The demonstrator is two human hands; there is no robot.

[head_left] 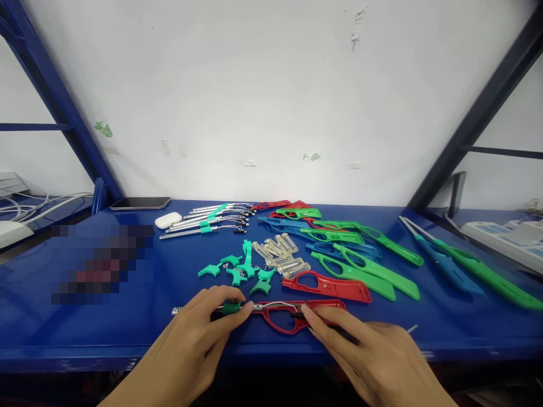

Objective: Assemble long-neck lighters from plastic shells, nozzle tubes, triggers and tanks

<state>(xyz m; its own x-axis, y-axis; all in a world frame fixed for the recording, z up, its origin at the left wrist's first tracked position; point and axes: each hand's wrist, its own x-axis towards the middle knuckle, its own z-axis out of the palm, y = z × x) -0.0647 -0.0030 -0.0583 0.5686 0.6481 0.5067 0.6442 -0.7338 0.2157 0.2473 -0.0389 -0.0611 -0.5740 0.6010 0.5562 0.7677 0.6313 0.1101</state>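
Observation:
At the table's front edge, my left hand (203, 319) pinches a metal lighter tube (258, 307) with a green sleeve (231, 308). The tube's inner end lies at the narrow end of a red lighter shell half (278, 325). From the tube a white wire (280, 303) runs along the shell towards a black piece (297, 315). Closed on the wide end of that shell, my right hand (360, 345) has its fingertips at the black piece. Just behind lies another red shell half (335, 287). Green trigger pieces (246, 268) are scattered beyond my left hand.
Several wired metal tubes (186, 230) lie at the back left, near a white case (168, 220) and a phone (141, 203). Clear fuel tanks (292, 265) lie mid-table. Green shells (360, 277) and whole lighters (449, 265) lie right. A pixelated patch covers something at left.

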